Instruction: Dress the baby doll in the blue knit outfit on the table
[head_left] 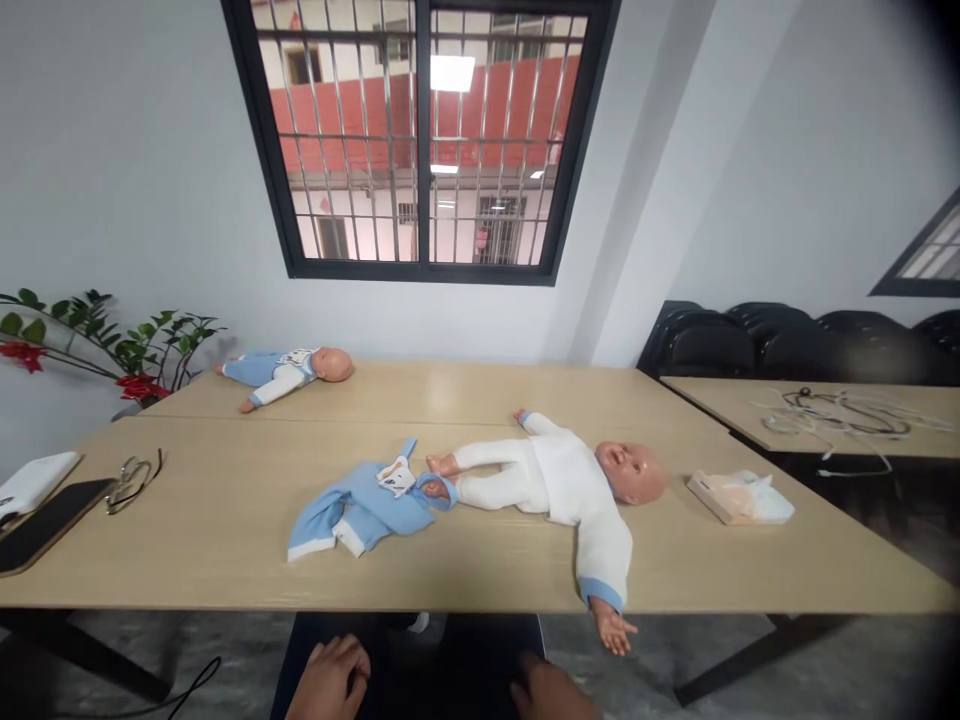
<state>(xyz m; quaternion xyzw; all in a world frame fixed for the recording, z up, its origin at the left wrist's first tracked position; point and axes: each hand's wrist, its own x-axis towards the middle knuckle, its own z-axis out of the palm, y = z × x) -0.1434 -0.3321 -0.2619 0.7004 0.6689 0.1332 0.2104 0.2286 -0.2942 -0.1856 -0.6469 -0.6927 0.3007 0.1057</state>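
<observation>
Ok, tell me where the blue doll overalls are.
In the head view, the blue doll overalls lie left of centre on the front table, at the feet of the doll in white.

My left hand (330, 680) and right hand (555, 690): both bare, uncovered down to the lower edge of view. I wear dark trousers (487, 642), navy going near-black; seams and weave too dim to make out.
</observation>
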